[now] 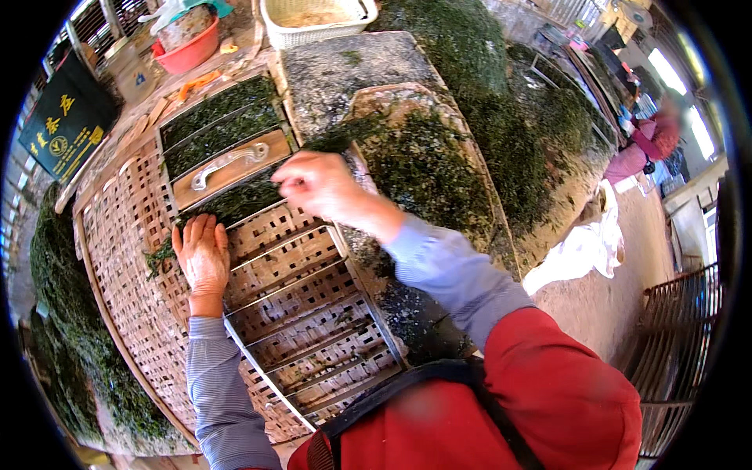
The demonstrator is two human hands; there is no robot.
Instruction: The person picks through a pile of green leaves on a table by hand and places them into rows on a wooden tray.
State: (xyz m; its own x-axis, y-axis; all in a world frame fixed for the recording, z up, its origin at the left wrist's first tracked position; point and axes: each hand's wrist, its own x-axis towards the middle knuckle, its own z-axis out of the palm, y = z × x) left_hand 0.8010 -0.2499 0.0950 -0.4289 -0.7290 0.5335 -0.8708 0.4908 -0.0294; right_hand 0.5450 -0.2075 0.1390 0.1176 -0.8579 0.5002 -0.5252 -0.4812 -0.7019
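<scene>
My left hand [202, 254] lies with its fingers stretched out at the left edge of a slatted metal frame [364, 294], beside a row of dark green leafy bits [243, 197]. Over the right end of that row is my right hand [325, 184], its fingers curled together. Whatever they hold, if anything, is hidden. A wooden board [270, 146] with a clear handle [231, 166] lies across the frame, just beyond the leafy row. More leafy bits [219, 121] fill the frame's far sections, while the near ones show mostly bare slats. Under the frame is a woven bamboo tray [129, 243].
Piles of green leaves [427, 160] lie on a stone-like slab [345, 66] to the right. A white basket [313, 35] and a red basin [188, 48] stand at the back, near a dark green bag [69, 117]. Someone in pink [646, 141] is at the far right.
</scene>
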